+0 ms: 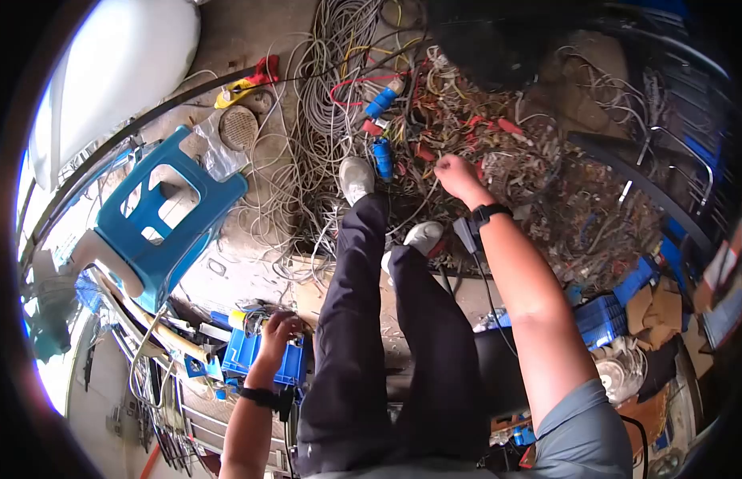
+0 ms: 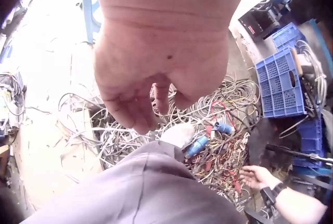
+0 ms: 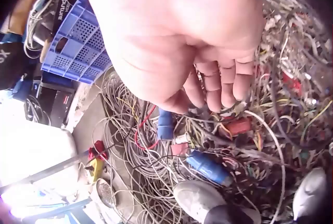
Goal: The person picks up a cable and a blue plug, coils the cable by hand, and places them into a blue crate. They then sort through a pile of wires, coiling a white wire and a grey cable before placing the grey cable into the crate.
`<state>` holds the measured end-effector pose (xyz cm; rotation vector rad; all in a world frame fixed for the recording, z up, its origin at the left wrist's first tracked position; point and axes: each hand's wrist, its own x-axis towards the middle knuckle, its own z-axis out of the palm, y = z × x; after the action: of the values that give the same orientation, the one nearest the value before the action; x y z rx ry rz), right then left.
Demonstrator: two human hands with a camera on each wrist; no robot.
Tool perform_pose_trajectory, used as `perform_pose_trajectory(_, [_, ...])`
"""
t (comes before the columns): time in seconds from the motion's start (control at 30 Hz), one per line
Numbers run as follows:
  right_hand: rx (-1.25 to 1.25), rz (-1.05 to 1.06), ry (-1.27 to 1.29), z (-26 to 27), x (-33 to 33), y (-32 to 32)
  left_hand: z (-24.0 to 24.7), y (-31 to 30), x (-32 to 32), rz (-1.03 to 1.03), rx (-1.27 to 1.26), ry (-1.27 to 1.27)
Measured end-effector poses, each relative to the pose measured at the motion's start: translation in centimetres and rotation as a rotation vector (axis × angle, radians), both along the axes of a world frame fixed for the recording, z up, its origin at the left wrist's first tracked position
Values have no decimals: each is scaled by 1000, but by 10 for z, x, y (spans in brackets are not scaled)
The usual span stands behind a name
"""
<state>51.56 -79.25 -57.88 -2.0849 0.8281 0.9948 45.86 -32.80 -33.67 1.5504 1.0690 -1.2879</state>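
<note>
The left hand [image 1: 280, 334] hangs beside the left thigh, over a blue crate [image 1: 242, 351]; in the left wrist view its fingers [image 2: 136, 110] bend loosely around nothing. The right hand [image 1: 459, 177] is held out above a heap of tangled wires and scraps [image 1: 538, 191], its fingers [image 3: 212, 86] relaxed and holding nothing. To its left lie two blue connectors, one [image 1: 383, 160] near the left shoe and another [image 1: 380, 102] farther up. Coiled grey cable [image 1: 339, 72] spreads beside the heap.
A blue plastic stool [image 1: 215, 203] lies at the left, near a red and yellow tool [image 1: 247, 82]. Loose cable loops surround the two shoes [image 1: 356, 179]. A dark bar [image 1: 626, 172] crosses at the right, and a blue basket [image 1: 601, 321] sits lower right.
</note>
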Motion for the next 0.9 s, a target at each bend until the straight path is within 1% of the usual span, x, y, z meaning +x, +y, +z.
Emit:
perform_pose_trajectory(0.1, [83,-115,-119,-63,8,26,-26,6,-33,-10,69,62])
perform_pose_trajectory(0.13, [79,-127,-101,-76,9,36,-40,22,-54,-48,71,59])
perform_pose_trajectory(0.23, [16,-113,-107,-119,9,57,-60,29,-76,-11,79,129])
perform_pose_trajectory(0.27, [-33,-136,-139,-131,12,60,-65,30,-80,-32,137,179])
perform_pose_trajectory(0.3, [-82,-160,-174,-143,18,63,-71,32,-83,-28,139,179])
perform_pose_trajectory(0.33, [-50,-187,-173,-151,25,65,-74,34,-87,-42,119,170])
perform_pose_trajectory(0.37, [-46,-185,-168,-157,30,67,-75,37,-92,-57,98,166])
perform_pose_trajectory(0.47, [-246,-55,45,-173,42,73,-84,39,-100,-37,75,165])
perform_pose_trajectory(0.53, [-249,-73,42,-181,48,72,-87,38,-100,-26,62,164])
perform_pose_trajectory(0.57, [-249,-95,38,-182,48,72,-87,37,-98,-3,64,174])
perform_pose_trajectory(0.6, [-112,-125,-61,-179,43,66,-87,36,-96,19,67,184])
perform_pose_trajectory(0.63, [-2,-251,-137,-189,31,63,-85,31,-92,24,68,187])
perform_pose_trajectory(0.7, [193,-458,-177,-165,21,54,-80,18,-82,74,103,178])
perform_pose_trajectory(0.73, [182,-410,-266,-162,9,48,-79,18,-85,96,94,179])
perform_pose_trajectory(0.77, [312,-341,-188,-144,1,35,-77,19,-89,97,83,177])
perform_pose_trajectory(0.8, [391,-294,-129,-133,-11,26,-77,21,-93,70,53,177])
perform_pose_trajectory(0.83, [390,-321,-162,-107,-15,26,-81,22,-95,43,24,169])
perform_pose_trajectory(0.87, [372,-165,-119,-91,-22,19,-83,22,-97,52,3,153])
perform_pose_trajectory(0.9, [392,-149,-142,-83,-37,17,-86,21,-99,52,-5,142])
